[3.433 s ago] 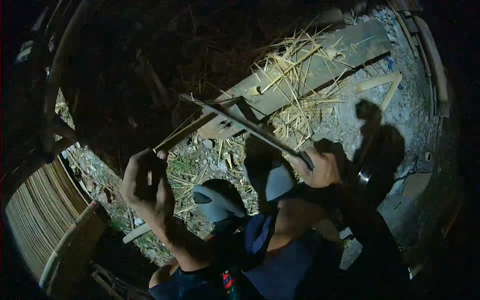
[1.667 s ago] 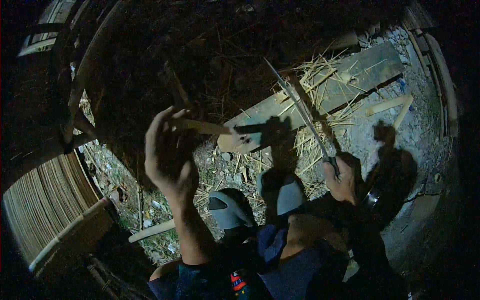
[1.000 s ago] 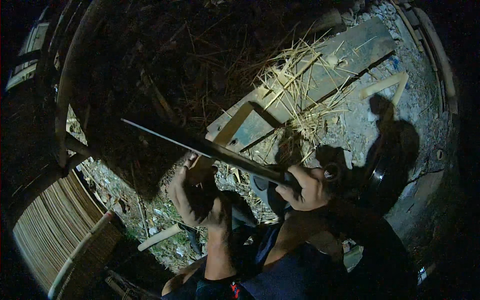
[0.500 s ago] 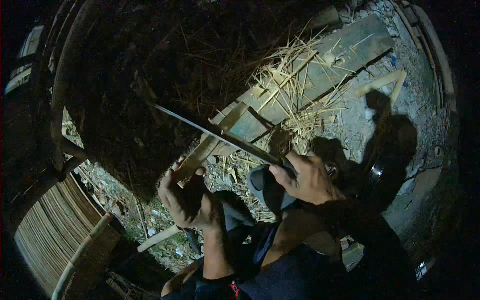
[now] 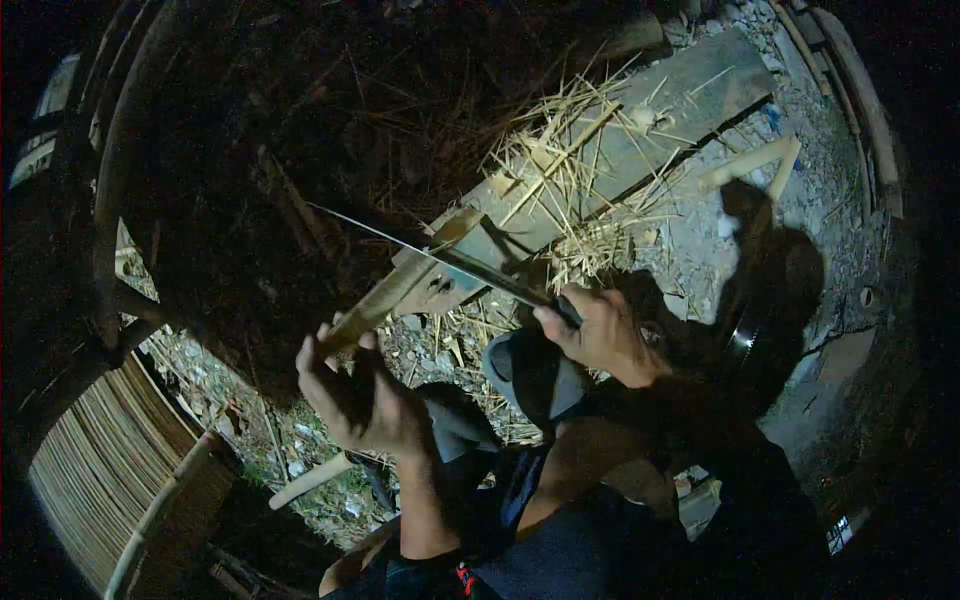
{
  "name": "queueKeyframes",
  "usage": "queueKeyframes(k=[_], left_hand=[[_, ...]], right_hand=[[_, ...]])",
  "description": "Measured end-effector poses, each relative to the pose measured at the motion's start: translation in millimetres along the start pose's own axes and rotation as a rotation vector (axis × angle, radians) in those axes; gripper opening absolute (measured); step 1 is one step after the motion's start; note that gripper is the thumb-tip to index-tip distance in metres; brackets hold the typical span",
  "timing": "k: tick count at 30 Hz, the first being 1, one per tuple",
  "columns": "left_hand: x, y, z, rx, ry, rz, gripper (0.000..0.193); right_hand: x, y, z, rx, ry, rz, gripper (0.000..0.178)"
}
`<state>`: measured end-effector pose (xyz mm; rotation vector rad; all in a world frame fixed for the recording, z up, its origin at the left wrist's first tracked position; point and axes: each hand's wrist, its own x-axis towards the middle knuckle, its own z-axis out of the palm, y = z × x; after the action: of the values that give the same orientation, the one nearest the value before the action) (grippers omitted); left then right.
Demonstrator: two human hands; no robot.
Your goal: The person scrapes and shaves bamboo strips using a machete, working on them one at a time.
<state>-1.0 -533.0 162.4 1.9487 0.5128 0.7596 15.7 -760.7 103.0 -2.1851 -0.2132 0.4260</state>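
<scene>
My left hand (image 5: 358,395) is closed around the near end of a bamboo piece (image 5: 385,300), which slants away to the upper right. My right hand (image 5: 608,338) grips the dark handle of a long knife (image 5: 495,282). The blade points to the upper left and crosses over the bamboo near its middle; whether it touches cannot be made out. Beneath the bamboo's far end lies a greyish plank (image 5: 690,95), strewn with thin bamboo slivers (image 5: 570,150).
A bundle of long, thin strips (image 5: 105,450) lies at the lower left beside a pale pole (image 5: 165,510). Near my left forearm is a pale stick (image 5: 310,480). A bent pale piece (image 5: 745,165) rests on stony ground at the right. Deep shadow covers the upper left.
My left hand has shifted slightly left with the bamboo piece. The knife has tilted, so its blade looks thinner, and my right hand has moved a little up and left.
</scene>
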Motion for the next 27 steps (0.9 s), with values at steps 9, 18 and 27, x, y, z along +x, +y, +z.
queueKeyframes(k=[9, 18, 27], left_hand=[[-7.0, 1.6, -2.1, 0.057, -0.065, 0.136, 0.041], [-5.4, 4.9, 5.5, -0.111, -0.027, 0.033, 0.043], [5.9, 21.3, -9.3, 0.033, -0.075, 0.035, 0.038]], right_hand=[[2.4, -1.7, -1.9, -0.084, 0.007, 0.148, 0.042], [-10.9, 20.5, 0.9, -0.17, 0.022, 0.227, 0.041], [-20.7, -12.8, -28.6, -0.129, 0.045, 0.129, 0.034]])
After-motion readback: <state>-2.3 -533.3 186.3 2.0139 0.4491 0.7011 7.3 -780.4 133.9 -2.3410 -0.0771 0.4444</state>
